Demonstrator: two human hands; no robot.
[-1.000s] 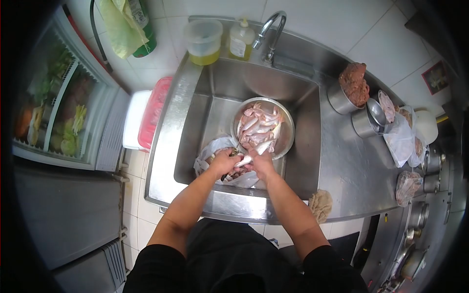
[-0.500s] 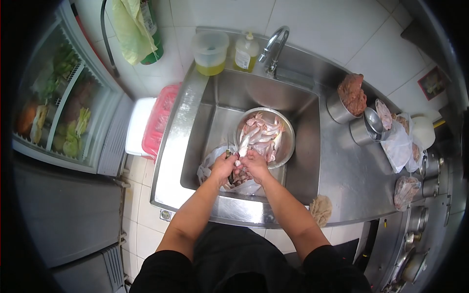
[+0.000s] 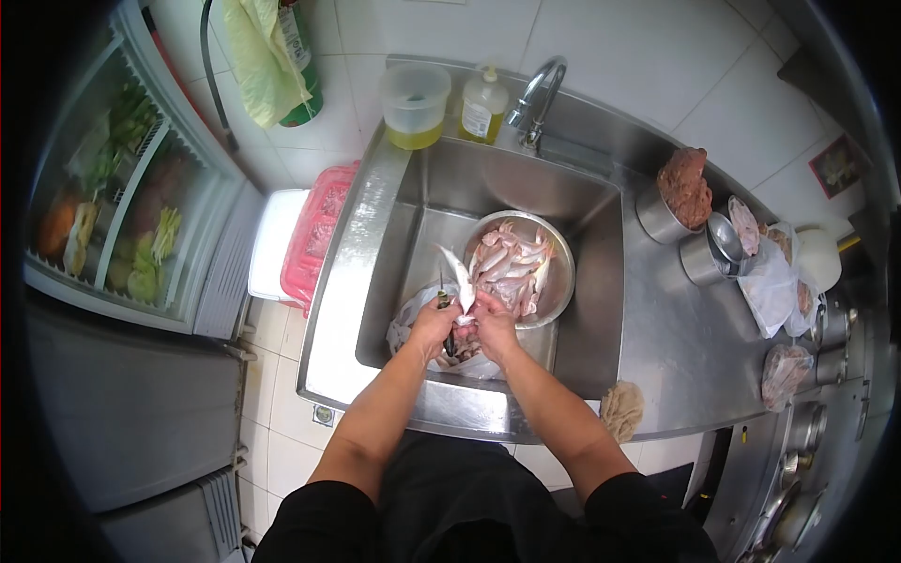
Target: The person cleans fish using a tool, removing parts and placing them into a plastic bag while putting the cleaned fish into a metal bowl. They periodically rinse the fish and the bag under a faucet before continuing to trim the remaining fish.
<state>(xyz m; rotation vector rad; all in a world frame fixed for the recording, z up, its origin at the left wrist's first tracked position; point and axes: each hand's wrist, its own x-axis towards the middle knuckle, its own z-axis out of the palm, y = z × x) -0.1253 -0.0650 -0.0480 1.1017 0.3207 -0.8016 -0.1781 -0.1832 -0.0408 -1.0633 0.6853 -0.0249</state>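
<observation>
A pale, silvery fish (image 3: 460, 275) is held head-end down between my two hands, over a white plastic bag (image 3: 404, 324) of fish scraps in the sink. My left hand (image 3: 432, 326) is closed on the fish's near end, and also around what looks like a knife (image 3: 446, 342), with a dark handle and a thin blade pointing away from me. My right hand (image 3: 495, 326) pinches the same end of the fish from the right. Just beyond it, a round steel bowl (image 3: 566, 281) holds several more fish. My fingertips are partly hidden.
The steel sink (image 3: 587, 347) surrounds the bowl and bag. Along its back edge stand a plastic tub (image 3: 415, 98), a soap bottle (image 3: 483, 105) and a faucet (image 3: 537, 103). Steel pots (image 3: 664, 208) and bagged food sit on the right counter; a rag (image 3: 621, 410) hangs at the front edge.
The held fish has swung up and left, away from the bowl, and now stands out from between my hands. Both hands stay together over the bag; the view has shifted slightly.
</observation>
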